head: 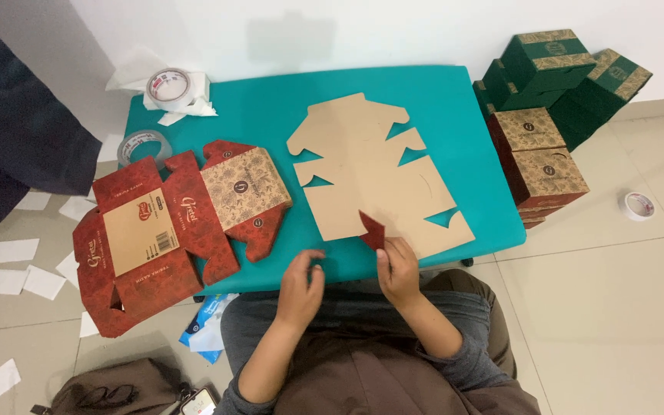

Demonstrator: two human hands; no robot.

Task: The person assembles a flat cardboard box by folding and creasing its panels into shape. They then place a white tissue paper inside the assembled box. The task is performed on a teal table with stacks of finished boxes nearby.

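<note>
A flat, unfolded cardboard box blank (pixel 374 173) lies plain brown side up on the teal table (pixel 270 107). One small flap at its near edge is folded up and shows red. My right hand (pixel 400 269) pinches that red flap (pixel 373 229) at the table's front edge. My left hand (pixel 303 283) hovers just left of it, fingers curled loosely, holding nothing. A stack of flat red and brown printed box blanks (pixel 170 223) lies at the table's left and hangs over the edge.
Two rolls of clear tape (pixel 168 84) (pixel 144 144) and crumpled white paper sit at the table's back left. Folded green and red boxes (pixel 555 100) are stacked on the floor at the right, with another tape roll (pixel 639 205) beyond. White paper scraps litter the floor at left. A brown bag (pixel 109 388) lies near my knee.
</note>
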